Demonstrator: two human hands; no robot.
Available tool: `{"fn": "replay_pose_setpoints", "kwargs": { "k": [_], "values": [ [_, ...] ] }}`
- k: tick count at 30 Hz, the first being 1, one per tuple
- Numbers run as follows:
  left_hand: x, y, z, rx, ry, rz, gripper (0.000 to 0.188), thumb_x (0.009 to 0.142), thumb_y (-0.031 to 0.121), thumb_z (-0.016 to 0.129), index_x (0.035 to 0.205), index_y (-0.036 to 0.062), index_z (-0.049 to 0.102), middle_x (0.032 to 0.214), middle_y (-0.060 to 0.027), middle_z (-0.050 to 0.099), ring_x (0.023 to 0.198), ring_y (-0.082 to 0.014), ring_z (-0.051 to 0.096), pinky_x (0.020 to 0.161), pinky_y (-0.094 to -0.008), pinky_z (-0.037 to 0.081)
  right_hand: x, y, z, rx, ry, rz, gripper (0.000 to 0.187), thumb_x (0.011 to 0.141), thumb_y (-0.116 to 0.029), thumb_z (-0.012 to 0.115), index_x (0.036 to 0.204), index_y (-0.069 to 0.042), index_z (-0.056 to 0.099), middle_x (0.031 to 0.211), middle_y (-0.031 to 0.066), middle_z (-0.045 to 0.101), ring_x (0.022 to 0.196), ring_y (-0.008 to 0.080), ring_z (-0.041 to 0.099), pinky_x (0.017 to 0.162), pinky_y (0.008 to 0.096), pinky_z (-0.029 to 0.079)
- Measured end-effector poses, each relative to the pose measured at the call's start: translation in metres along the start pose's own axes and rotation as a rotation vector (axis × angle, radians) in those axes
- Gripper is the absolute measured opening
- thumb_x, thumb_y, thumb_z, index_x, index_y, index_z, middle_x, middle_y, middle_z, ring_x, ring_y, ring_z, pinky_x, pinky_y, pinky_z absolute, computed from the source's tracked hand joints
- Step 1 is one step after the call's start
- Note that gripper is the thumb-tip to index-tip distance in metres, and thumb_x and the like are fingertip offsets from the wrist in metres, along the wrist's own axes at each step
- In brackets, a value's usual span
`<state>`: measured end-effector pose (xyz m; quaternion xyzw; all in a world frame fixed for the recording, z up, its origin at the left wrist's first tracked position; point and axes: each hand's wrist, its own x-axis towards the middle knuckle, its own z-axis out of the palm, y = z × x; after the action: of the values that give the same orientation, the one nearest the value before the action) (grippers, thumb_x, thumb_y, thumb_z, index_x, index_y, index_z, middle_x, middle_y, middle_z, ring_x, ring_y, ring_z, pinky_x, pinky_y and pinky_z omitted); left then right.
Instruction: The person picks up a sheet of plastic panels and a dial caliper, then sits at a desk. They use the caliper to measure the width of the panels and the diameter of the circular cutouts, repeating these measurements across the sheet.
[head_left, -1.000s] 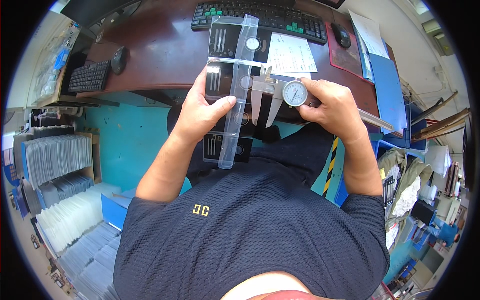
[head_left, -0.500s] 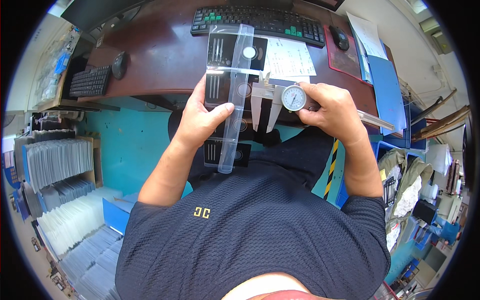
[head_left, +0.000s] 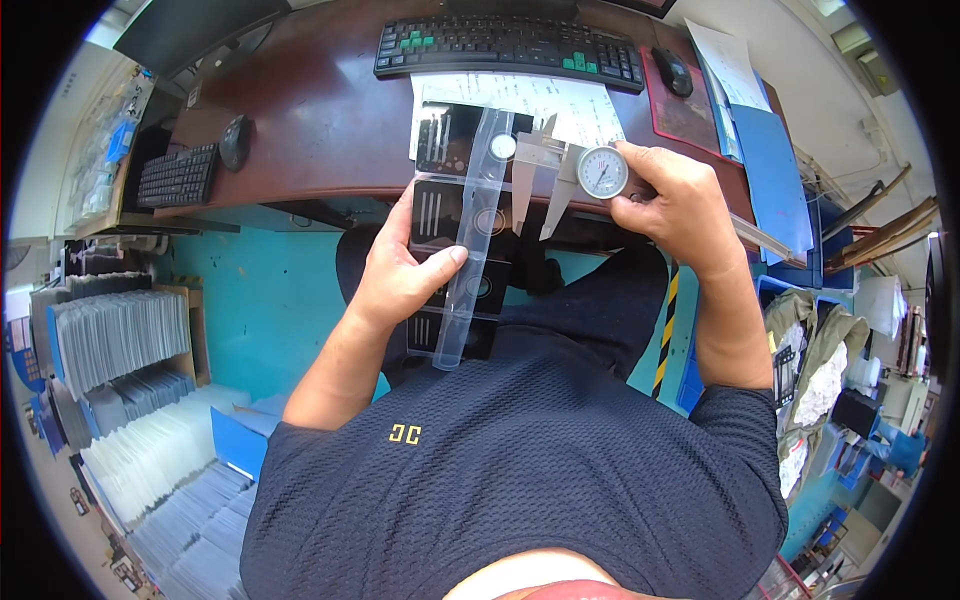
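My left hand [head_left: 405, 265] is closed on a strip of black panels [head_left: 440, 215] joined by clear film, with slots and round holes in each panel. Its thumb presses on a long clear plastic strip [head_left: 478, 215] that lies lengthwise over the panels. Closed around a dial caliper [head_left: 603, 172], my right hand [head_left: 672, 195] holds it just right of the panels. The caliper's jaws are spread apart and point toward my body, the left jaw close to the panel edge. Whether that jaw touches the panel I cannot tell.
A black keyboard [head_left: 510, 50] and handwritten paper [head_left: 570, 100] lie on the brown desk [head_left: 310, 110]. Right of them are a mouse [head_left: 672, 72] on a red-edged pad and a blue folder [head_left: 770, 180]. Stacks of thin sheets [head_left: 125, 335] stand at the left.
The panel strip has come down toward my body, uncovering more of the paper. The caliper has shifted slightly up and right, and its jaws have turned a little and stand wider apart.
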<state>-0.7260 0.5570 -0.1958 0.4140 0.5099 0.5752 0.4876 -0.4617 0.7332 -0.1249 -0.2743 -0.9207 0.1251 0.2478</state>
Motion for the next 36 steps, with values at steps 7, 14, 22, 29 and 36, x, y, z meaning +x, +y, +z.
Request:
{"fn": "replay_pose_setpoints", "kwargs": {
  "k": [7, 14, 22, 29, 36],
  "values": [
    [0.001, -0.003, -0.002, 0.01, -0.01, 0.006, 0.083, 0.082, 0.007, 0.074, 0.152, -0.0023, 0.03, 0.136, -0.0112, 0.055, 0.123, -0.0173, 0.053, 0.108, -0.0329, 0.039, 0.001, -0.001, 0.001, -0.013, -0.046, 0.027, 0.041, 0.074, -0.019, 0.076, 0.112, -0.005, 0.069, 0.088, 0.0163, 0.07, 0.074, 0.0288, 0.069, 0.069, 0.0359, 0.056],
    [0.007, -0.008, -0.004, -0.015, -0.01, -0.021, 0.083, 0.081, 0.006, 0.074, 0.152, -0.0011, 0.031, 0.132, -0.0102, 0.057, 0.119, -0.016, 0.055, 0.104, -0.0317, 0.043, 0.003, 0.002, 0.003, 0.027, -0.033, 0.064, 0.044, 0.073, -0.02, 0.078, 0.112, -0.004, 0.069, 0.087, 0.0156, 0.069, 0.074, 0.0298, 0.068, 0.07, 0.0355, 0.056],
    [0.033, -0.029, -0.01, -0.346, -0.485, -0.444, 0.109, 0.068, 0.05, 0.089, 0.149, -0.0011, 0.035, 0.13, -0.008, 0.059, 0.114, -0.0145, 0.058, 0.099, -0.028, 0.045, 0.016, 0.002, 0.03, 0.502, -0.1, 0.166, 0.056, 0.069, -0.012, 0.088, 0.116, 0.002, 0.062, 0.099, 0.0135, 0.068, 0.094, 0.0183, 0.062, 0.084, 0.0333, 0.052],
    [0.029, -0.051, -0.007, -0.629, -0.749, -0.581, 0.085, 0.091, 0.053, 0.065, 0.151, -0.0002, 0.036, 0.148, -0.0134, 0.047, 0.137, -0.022, 0.042, 0.116, -0.0328, 0.029, 0.026, -0.002, -0.004, 0.721, -0.327, 0.08, 0.034, 0.074, -0.018, 0.087, 0.095, -0.002, 0.064, 0.082, 0.0064, 0.062, 0.079, 0.0159, 0.058, 0.074, 0.0319, 0.047],
    [0.052, -0.005, -0.008, -0.733, -0.276, -0.27, 0.075, 0.094, 0.048, 0.06, 0.153, 0.0102, 0.033, 0.149, -0.017, 0.045, 0.129, -0.0382, 0.053, 0.102, -0.0547, 0.051, 0.038, -0.006, -0.025, 0.888, 0.039, 0.478, 0.032, 0.083, -0.02, 0.083, 0.101, -0.005, 0.062, 0.085, -0.0023, 0.057, 0.076, 0.0067, 0.051, 0.07, 0.0247, 0.043]
  ]
}}
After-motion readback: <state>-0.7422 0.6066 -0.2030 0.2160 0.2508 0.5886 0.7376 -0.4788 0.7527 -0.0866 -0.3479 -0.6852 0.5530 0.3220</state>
